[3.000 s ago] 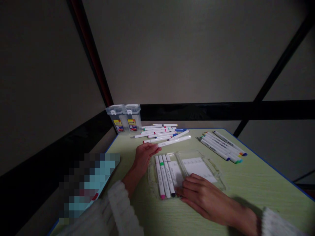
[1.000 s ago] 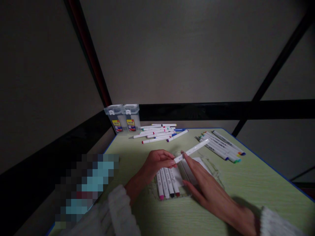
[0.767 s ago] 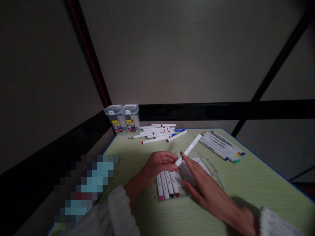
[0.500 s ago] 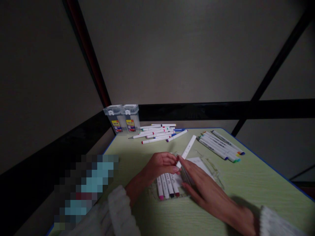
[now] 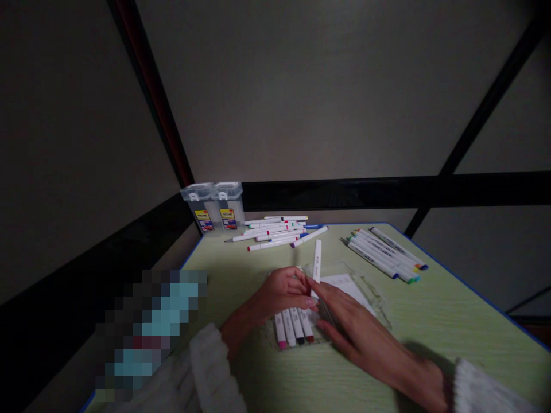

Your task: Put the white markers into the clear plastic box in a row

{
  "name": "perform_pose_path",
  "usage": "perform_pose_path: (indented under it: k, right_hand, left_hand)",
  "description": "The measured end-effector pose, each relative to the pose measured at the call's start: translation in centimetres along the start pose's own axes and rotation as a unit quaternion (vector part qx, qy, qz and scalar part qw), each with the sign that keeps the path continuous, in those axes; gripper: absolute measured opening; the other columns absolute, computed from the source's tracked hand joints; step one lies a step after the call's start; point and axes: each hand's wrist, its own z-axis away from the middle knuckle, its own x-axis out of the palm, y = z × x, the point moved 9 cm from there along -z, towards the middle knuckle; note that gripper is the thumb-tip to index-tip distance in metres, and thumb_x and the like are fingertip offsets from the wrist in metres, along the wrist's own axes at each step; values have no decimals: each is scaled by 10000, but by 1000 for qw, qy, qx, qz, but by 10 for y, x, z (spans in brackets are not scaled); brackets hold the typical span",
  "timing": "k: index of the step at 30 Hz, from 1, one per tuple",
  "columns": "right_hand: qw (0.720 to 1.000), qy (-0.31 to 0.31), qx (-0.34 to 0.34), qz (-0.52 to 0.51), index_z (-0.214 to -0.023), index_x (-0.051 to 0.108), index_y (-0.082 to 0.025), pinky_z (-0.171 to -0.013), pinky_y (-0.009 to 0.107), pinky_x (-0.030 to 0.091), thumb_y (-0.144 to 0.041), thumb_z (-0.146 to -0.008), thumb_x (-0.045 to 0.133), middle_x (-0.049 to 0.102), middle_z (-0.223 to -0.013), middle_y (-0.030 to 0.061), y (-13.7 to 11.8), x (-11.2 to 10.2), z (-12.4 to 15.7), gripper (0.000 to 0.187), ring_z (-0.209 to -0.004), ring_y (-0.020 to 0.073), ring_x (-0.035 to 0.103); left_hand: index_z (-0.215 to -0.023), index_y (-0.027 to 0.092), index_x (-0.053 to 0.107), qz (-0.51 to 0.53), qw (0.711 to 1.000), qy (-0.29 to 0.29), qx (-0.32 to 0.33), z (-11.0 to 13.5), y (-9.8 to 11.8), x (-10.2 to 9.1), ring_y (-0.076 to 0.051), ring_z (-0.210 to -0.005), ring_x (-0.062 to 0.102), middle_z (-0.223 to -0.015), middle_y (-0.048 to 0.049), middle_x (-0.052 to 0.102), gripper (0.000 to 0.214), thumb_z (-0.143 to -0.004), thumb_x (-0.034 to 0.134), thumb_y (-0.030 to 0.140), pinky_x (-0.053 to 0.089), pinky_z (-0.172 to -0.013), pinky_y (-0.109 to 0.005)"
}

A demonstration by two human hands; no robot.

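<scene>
Your left hand is curled nearly closed, thumb and fingers drawn in around the lower end of a white marker, with that end partly hidden among your fingertips. Your right hand comes in from the other side, fingers stretched out and meeting the marker, thumb standing apart from them; whether those fingers grip or merely steady it, you cannot tell from here. The marker points up and away from you, close to upright in view, above the middle of the open clear case. Just below your left fingers lies a row of four markers in the case's left half, their pink, pale, black and dark red ends towards you. The step in hand looks like turning this one marker between both hands. The next move seems to call for a firm hold at the lower end and a gentle tilt, keeping the marker apart from the row beneath.
</scene>
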Motion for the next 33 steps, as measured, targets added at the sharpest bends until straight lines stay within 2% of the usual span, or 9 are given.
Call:
perform_pose_path:
  k: [11, 19, 23, 29, 33]
  right_hand:
    - [1000, -1, -6, -13, -1379, 103, -201, -977, 425, 341, -197, -861, 388, 372, -1335, 104, -6, -4, 1, 592, -1209, 205, 352]
    - [1000, 5, -8, -7, -1374, 132, -227, -969, 401, 357, -253, -881, 387, 405, -1315, 74, -5, -5, 1, 556, -1189, 196, 380]
    - [1000, 8, -19, 1, -1378, 121, -227, -960, 407, 368, -264, -886, 385, 411, -1312, 79, -7, -7, 0, 559, -1182, 202, 391]
    - [1000, 4, -16, 14, -1320, 293, -198, -955, 406, 378, -273, -883, 399, 462, -1266, 97, -7, -6, 1, 456, -1153, 210, 425]
    - [1000, -2, -17, 12, -1308, 309, -194, -962, 400, 375, -274, -887, 384, 454, -1274, 84, -7, -5, 1, 434, -1164, 202, 413]
  left_hand:
    - [-729, 119, 496, -15, 1000, -11, -4, -1, -1, 0, -111, -650, 589, -731, -35, 621, 406, -465, 778, 244, 432, -644, -259]
    - [-719, 122, 502, -22, 999, -27, 4, 0, 1, 1, -108, -661, 579, -716, -27, 616, 381, -481, 772, 248, 417, -658, -254]
    - [-695, 116, 514, -15, 1000, -11, 20, -2, 2, -1, -92, -644, 566, -699, -19, 611, 341, -512, 755, 273, 411, -648, -234]
    - [-661, 113, 528, -19, 999, 30, 32, -7, 1, -10, -73, -535, 534, -596, 3, 593, 331, -543, 723, 352, 407, -569, -214]
    - [-643, 117, 528, -24, 996, 66, 47, -8, 3, -18, -82, -527, 536, -578, 1, 596, 336, -531, 722, 368, 411, -563, -220]
